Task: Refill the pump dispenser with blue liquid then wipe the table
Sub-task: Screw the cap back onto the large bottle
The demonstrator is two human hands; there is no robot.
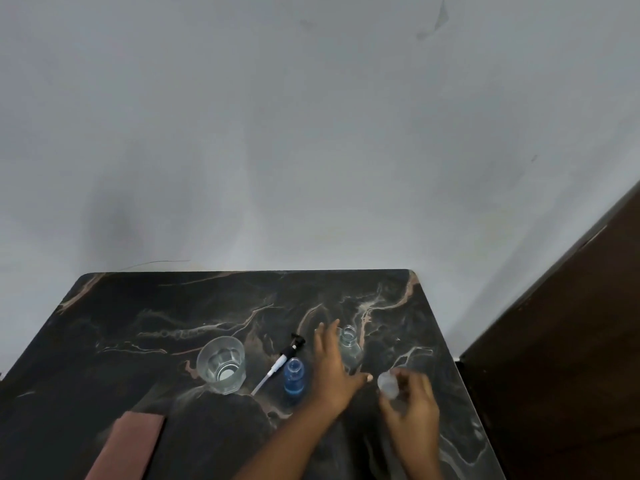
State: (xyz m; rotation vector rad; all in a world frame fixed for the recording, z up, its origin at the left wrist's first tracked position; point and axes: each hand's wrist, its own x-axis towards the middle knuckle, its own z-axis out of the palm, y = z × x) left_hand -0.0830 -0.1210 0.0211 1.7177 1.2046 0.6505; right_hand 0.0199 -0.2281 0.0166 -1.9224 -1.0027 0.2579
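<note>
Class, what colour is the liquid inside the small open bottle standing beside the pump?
Blue: the small bottle holds blue liquid, seen in the head view.

Dim, soft focus (wide-angle edge bending)

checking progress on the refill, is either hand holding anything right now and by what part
The right hand pinches a small translucent cap by its sides, fingers curled round it. The left hand holds nothing; its fingers are spread beside the clear bottle.
</note>
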